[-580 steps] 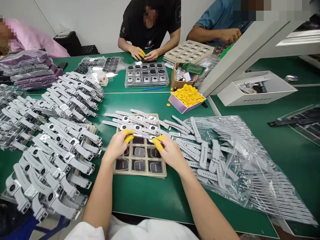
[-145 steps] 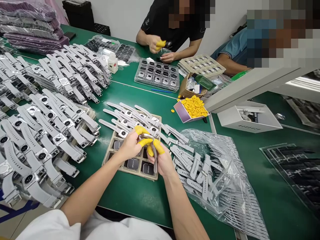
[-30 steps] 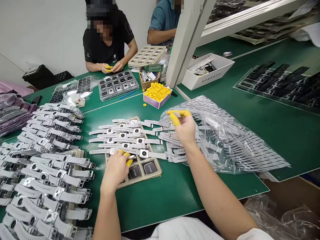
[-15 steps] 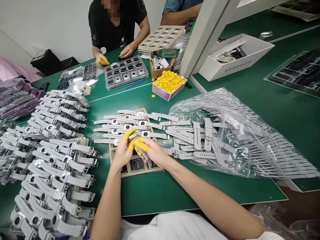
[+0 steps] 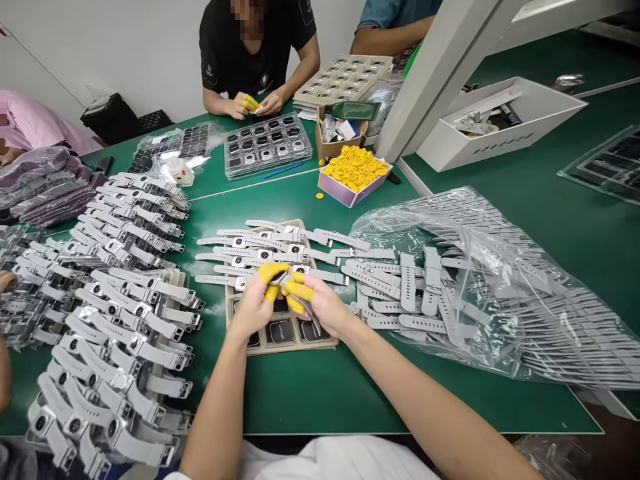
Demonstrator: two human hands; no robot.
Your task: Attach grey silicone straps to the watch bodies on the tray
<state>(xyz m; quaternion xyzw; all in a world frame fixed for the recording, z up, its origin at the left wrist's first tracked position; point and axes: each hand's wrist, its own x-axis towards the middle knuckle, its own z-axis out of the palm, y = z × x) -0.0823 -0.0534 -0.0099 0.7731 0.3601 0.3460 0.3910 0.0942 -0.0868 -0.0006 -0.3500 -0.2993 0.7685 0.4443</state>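
Note:
Both of my hands meet over a beige tray (image 5: 295, 350), with yellow covers on several fingertips. My left hand (image 5: 257, 300) pinches a small silver watch case (image 5: 278, 277). A grey strap (image 5: 307, 312) is pinched in my right hand (image 5: 317, 303), its upper end against the case; whether it is joined is hidden by the fingers. Behind my hands, watches with grey straps (image 5: 265, 255) lie across the tray's upper part. In the lower compartments sit dark square pieces (image 5: 280, 331). Just right of the tray is a pile of loose grey straps (image 5: 409, 283).
Stacks of strapped watches (image 5: 120, 310) cover the left side. A clear bag of straps (image 5: 530, 293) lies at right. Behind are a box of yellow finger covers (image 5: 355, 193), a clear tray (image 5: 267, 175), a white box (image 5: 500, 150) and a post. A person works opposite; others are partly visible.
The whole view has shifted, with things lying further right. My fingers have closed in around the case and strap. The person opposite has brought both hands together above the clear tray.

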